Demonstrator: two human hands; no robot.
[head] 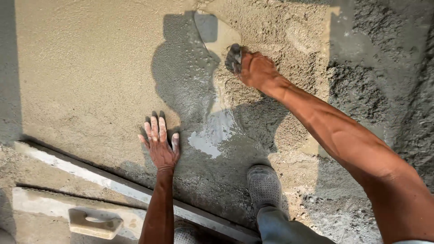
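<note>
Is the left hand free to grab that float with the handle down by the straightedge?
Probably yes: the left hand lies flat and empty on the wet screed, and the float sits nearby with nothing between.

left hand (159,145): bare, pale dried cement on the fingers
right hand (254,68): bare, wet grey cement on the fingers
arms: bare, no sleeves
shoe (264,186): grey, small holes, dusty
trousers (289,230): grey
</note>
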